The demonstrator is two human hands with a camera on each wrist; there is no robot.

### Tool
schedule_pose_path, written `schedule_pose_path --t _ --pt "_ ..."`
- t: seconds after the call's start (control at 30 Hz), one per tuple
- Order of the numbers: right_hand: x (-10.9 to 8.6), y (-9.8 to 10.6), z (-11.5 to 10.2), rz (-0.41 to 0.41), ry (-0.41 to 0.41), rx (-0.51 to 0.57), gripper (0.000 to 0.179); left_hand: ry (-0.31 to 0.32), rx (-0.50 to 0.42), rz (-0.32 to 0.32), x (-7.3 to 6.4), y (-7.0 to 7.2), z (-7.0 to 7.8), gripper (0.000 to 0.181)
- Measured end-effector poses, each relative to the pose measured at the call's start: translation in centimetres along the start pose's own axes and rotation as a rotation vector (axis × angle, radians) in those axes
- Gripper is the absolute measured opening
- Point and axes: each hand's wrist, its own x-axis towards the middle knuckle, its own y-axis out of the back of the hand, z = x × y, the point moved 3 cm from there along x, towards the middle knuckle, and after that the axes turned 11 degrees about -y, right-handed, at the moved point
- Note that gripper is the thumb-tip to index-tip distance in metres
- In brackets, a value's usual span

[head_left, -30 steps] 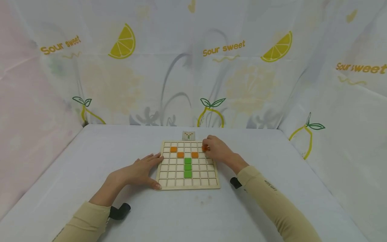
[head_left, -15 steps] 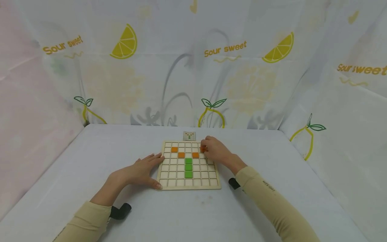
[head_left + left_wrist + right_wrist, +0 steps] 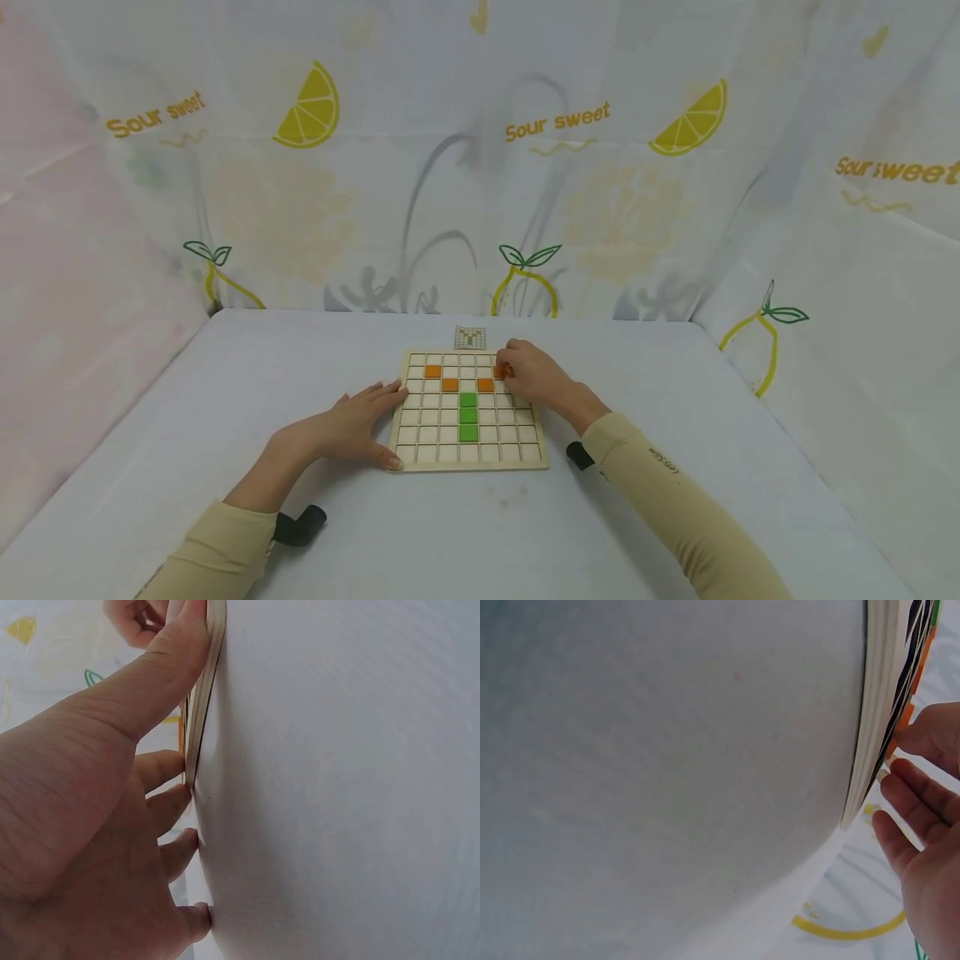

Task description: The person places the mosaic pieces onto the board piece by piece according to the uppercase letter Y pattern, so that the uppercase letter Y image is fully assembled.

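A wooden grid board [image 3: 468,466] lies on the table, its cells mostly pale. Three green tiles [image 3: 468,415] form a column in its middle. Orange tiles sit in the upper rows: one at upper left [image 3: 432,372], one inward of it [image 3: 450,385], and one right of centre [image 3: 485,385]. My right hand [image 3: 536,371] pinches another orange tile [image 3: 498,372] at the upper right cells; its fingers hide most of that tile. In the right wrist view the thumb and fingertips meet the board's top. My left hand [image 3: 347,427] rests along the left edge, fingers spread, thumb at the near corner.
A small printed card [image 3: 470,337] with a matching grid picture lies just behind the board. White cloth covers the table [image 3: 465,542]. Lemon-patterned fabric [image 3: 420,192] hangs behind and at the sides.
My right hand has shifted slightly left and lowered a little with the orange tile over the upper right cells. The left hand stays on the board's edge.
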Motion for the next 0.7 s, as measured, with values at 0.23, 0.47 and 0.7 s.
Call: schedule_pose_path --t 0.23,0.47,0.7 --pt "0.02 -0.03 0.04 -0.001 0.002 -0.006 0.019 -0.014 0.002 0.006 -0.06 0.08 0.24 0.111" --pt "-0.13 0.11 -0.01 0.011 0.019 -0.011 0.018 -0.002 -0.003 0.005 -0.11 0.11 0.30 0.112" --pt "-0.36 0.23 0.05 0.001 0.017 -0.019 0.020 -0.010 -0.007 0.008 -0.17 0.18 0.33 0.111"
